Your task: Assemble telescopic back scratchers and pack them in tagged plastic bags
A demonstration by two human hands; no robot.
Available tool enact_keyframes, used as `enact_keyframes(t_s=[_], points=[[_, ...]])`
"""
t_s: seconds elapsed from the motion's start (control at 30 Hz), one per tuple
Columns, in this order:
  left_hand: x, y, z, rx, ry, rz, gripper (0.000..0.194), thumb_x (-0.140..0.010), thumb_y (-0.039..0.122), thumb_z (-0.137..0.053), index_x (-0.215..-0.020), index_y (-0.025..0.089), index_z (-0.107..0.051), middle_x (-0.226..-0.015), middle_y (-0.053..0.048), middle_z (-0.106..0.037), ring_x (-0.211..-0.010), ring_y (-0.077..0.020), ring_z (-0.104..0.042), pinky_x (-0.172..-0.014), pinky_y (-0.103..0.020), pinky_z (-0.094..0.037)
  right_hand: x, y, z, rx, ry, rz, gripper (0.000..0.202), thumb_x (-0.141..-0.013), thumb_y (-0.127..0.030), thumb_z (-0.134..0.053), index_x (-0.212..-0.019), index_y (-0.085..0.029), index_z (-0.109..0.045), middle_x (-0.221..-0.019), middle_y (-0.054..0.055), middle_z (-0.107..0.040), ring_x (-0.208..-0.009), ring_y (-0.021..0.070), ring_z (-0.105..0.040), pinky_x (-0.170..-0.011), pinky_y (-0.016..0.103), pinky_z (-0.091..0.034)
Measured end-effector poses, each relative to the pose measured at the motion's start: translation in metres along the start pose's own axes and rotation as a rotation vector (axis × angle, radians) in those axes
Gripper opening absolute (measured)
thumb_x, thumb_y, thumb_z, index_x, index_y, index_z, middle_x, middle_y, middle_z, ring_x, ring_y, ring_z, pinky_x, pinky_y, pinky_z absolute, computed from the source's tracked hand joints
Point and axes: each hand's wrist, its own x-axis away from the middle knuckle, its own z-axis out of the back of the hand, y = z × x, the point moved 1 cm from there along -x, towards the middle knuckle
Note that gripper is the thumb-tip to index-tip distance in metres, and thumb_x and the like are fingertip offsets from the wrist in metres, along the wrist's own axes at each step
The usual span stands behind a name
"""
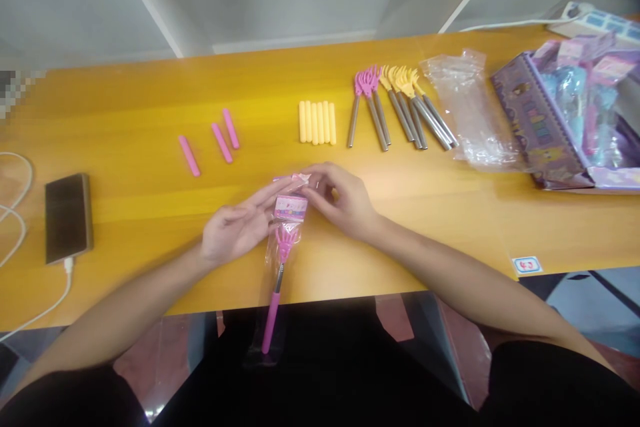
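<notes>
A clear bag with a printed header card (291, 208) holds a pink back scratcher (271, 320), its claw toward the card and its pink handle hanging past the table's front edge. My right hand (345, 200) pinches the top end of the bag between thumb and fingers. At the bag's left side, my left hand (240, 227) has its fingers stretched out, palm partly up, with the fingertips against the top of the bag near the right fingers.
Loose pink tubes (221, 142) and a row of yellow tubes (317, 123) lie beyond my hands. Further right are pink and yellow scratchers (417, 110), clear bags (467, 107) and a purple box (543, 123) of bagged items. A power bank (67, 219) with a cable is at left.
</notes>
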Motion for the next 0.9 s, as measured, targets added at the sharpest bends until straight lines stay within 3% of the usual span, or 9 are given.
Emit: enact_keyframes(t_s=[0.17, 0.33, 0.53, 0.67, 0.9], points=[[0.001, -0.005, 0.004, -0.045, 0.061, 0.0, 0.059, -0.095, 0.027, -0.063, -0.154, 0.034, -0.059, -0.171, -0.007, -0.045, -0.149, -0.0339, -0.052, -0.122, -0.052, -0.043, 0.0, -0.004, 0.001, -0.003, 0.015, 0.024, 0.022, -0.103, -0.021, -0.067, -0.124, -0.022, -0.064, -0.085, -0.002, -0.064, -0.062, 0.0095, -0.057, -0.065, 0.026, -0.051], [0.004, -0.009, 0.008, -0.017, 0.083, 0.027, 0.09, -0.094, 0.019, -0.07, -0.168, 0.049, -0.027, -0.156, -0.007, -0.062, -0.133, -0.0282, -0.068, -0.117, -0.051, -0.048, -0.001, -0.006, 0.003, 0.013, -0.037, 0.097, 0.017, -0.103, -0.018, -0.062, -0.116, -0.021, -0.072, -0.091, 0.001, -0.062, -0.07, 0.0112, -0.058, -0.066, 0.027, -0.05], [0.001, -0.008, 0.006, -0.044, 0.087, 0.096, 0.08, -0.091, 0.022, -0.075, -0.164, 0.027, -0.044, -0.155, -0.017, -0.061, -0.134, -0.0347, -0.067, -0.123, -0.053, -0.042, 0.001, -0.006, 0.002, -0.019, -0.09, 0.2, 0.015, -0.103, -0.017, -0.062, -0.111, -0.02, -0.074, -0.098, 0.005, -0.064, -0.08, 0.0138, -0.06, -0.069, 0.029, -0.051], [0.002, -0.009, 0.006, -0.074, 0.086, 0.086, 0.066, -0.092, 0.022, -0.076, -0.155, 0.022, -0.057, -0.151, -0.017, -0.064, -0.131, -0.0326, -0.069, -0.122, -0.047, -0.045, 0.001, -0.006, 0.001, -0.002, -0.136, 0.281, 0.013, -0.102, -0.017, -0.063, -0.111, -0.02, -0.073, -0.095, 0.004, -0.061, -0.079, 0.0136, -0.058, -0.069, 0.028, -0.051], [0.003, -0.012, 0.006, -0.083, 0.186, 0.04, 0.04, -0.093, 0.022, -0.078, -0.133, 0.017, -0.073, -0.127, -0.014, -0.077, -0.111, -0.0247, -0.078, -0.102, -0.035, -0.059, 0.003, -0.007, 0.003, 0.126, -0.149, 0.431, 0.021, -0.101, -0.018, -0.067, -0.121, -0.022, -0.069, -0.096, 0.003, -0.059, -0.079, 0.0138, -0.059, -0.067, 0.027, -0.051]])
